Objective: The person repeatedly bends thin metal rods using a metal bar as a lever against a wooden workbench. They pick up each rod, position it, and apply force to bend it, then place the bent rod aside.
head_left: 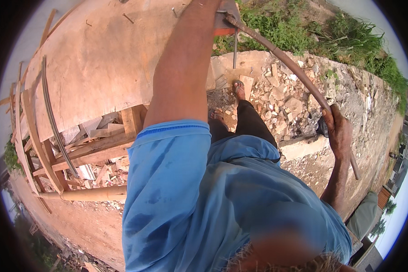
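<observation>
My right hand is closed around the lower part of a long, brown, rusty-looking metal bar. The bar slants up and left to a notched end beside a grey metal plate at the top edge. My left arm stretches over a wide wooden board and runs out at the top, so the hand is cut off. Several nails or pegs, such as a metal peg, stick up from the board.
Dark thin rods lie across the board's left edge, by a wooden frame. Broken rubble covers the ground around my feet. A rough low wall and green plants lie beyond. A thin metal leg stands under the plate.
</observation>
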A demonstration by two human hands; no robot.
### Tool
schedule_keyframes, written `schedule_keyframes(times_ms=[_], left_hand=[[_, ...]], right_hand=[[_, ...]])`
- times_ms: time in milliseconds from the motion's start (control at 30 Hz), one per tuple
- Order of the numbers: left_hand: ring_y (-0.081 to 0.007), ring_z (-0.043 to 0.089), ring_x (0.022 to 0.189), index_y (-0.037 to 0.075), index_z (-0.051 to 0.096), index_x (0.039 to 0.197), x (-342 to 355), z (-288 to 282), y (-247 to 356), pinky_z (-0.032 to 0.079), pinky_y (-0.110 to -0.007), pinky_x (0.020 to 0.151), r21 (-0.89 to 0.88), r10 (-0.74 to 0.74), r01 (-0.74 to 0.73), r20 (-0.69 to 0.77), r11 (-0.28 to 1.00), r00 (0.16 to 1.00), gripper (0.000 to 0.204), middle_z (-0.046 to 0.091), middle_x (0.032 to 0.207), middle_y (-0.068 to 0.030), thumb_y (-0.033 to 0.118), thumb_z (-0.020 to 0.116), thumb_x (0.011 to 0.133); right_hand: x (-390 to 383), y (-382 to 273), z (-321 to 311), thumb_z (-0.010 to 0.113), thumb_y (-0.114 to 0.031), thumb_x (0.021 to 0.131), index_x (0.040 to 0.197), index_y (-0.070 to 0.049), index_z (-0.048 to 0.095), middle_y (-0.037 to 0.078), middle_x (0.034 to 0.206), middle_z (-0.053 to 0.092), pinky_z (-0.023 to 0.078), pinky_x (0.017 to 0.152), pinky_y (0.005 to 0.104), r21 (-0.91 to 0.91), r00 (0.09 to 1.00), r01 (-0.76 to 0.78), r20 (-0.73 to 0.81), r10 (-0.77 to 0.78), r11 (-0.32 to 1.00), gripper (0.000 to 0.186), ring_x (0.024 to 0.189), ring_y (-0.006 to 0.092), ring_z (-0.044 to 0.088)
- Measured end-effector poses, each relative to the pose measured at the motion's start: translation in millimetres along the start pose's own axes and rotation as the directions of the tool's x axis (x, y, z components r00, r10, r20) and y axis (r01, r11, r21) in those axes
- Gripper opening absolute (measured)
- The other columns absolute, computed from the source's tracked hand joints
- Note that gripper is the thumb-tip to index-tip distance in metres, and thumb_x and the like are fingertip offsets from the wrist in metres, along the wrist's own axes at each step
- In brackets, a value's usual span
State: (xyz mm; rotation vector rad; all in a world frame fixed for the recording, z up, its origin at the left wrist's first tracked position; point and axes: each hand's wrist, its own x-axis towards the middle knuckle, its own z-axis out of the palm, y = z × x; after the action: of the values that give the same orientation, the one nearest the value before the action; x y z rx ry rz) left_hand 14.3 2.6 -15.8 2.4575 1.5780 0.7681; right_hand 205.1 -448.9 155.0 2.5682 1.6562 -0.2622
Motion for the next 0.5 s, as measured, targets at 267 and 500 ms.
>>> schedule_keyframes(times_ms=[267, 500], left_hand=[[-0.0382, 0.058, 0.117, 0.005, 0.065, 0.121, 18, -4, -8, 0.046, -0.051, 0.098, -0.095, 0.007, 0.01, 0.178, 0.995, 0.984, 0.063, 0.063, 0.126, -0.0184, 0.058, 0.057, 0.089], [-0.032, 0.062, 0.107, 0.008, 0.068, 0.107, 2, 5, -13, 0.05, -0.048, 0.091, -0.01, -0.054, 0.054, 0.049, 0.998, 0.997, 0.06, 0.066, 0.112, -0.0136, 0.062, 0.051, 0.089]], right_hand=[[-21, -6, 43, 0.055, -0.046, 0.099, 0.091, -0.006, 0.055, 0.017, 0.056, 0.055, 0.043, 0.054, 0.0481, 0.103, 0.998, 0.002, -0.057, 0.004, 0.995, 0.041, 0.055, 0.0405, 0.057], [24, 29, 2, 0.062, -0.053, 0.093, 0.088, -0.004, 0.061, 0.011, 0.063, 0.057, 0.04, 0.056, 0.0412, 0.276, 0.964, 0.056, 0.236, -0.124, 0.959, 0.049, 0.059, 0.026, 0.053]])
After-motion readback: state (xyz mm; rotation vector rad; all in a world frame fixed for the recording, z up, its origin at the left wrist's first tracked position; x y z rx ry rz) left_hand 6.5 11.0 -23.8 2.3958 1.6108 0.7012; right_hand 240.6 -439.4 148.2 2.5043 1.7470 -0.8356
